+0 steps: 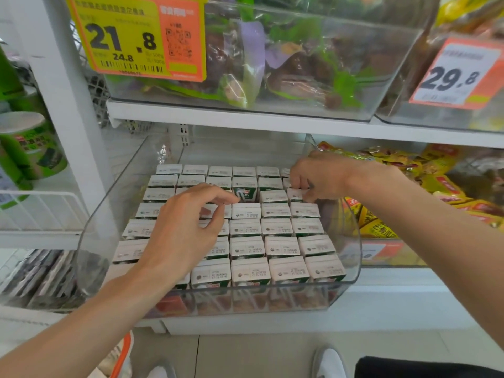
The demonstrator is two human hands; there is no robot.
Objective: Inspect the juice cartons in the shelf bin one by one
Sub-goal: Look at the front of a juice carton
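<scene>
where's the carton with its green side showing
Head view: the green-fronted carton sits in the second row from the back of the bin, just beyond the left hand, with the right hand two columns to its right.

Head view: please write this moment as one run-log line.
left hand: open, above cartons | right hand: pinches carton, right column | bin: clear, cartons in rows

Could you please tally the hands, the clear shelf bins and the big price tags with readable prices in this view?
Hands: 2, left hand and right hand.
Clear bins: 4, the juice carton bin, the bin above it, the upper right bin and the yellow-packet bin.
Readable price tags: 2, the 21.8 tag and the 29.8 tag.
Total: 8.
</scene>
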